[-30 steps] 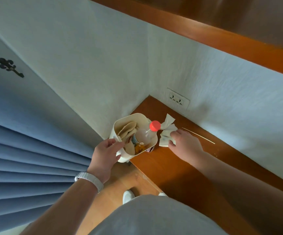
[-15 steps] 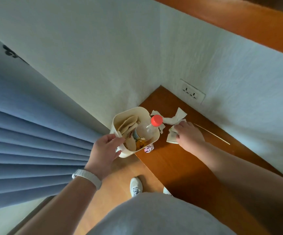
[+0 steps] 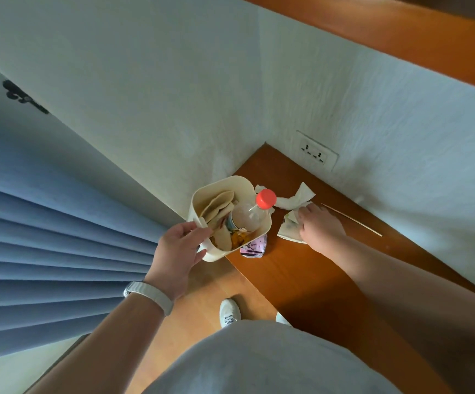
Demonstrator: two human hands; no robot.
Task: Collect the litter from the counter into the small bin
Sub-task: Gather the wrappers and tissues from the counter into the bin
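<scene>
The left hand [image 3: 178, 253] grips the small bin [image 3: 232, 217] by its rim at the counter's [image 3: 301, 280] end edge, ready to catch litter. The right hand [image 3: 320, 226] presses flat, fingers closing, on crumpled paper [image 3: 287, 233] beside it (a skewer [image 3: 351, 219] lies by the wall).

Your left hand [image 3: 178, 251] grips the bin [image 3: 247, 186] at the counter [image 3: 301, 268] edge; your right hand [image 3: 320, 226] presses crumpled paper [image 3: 288, 233].
</scene>
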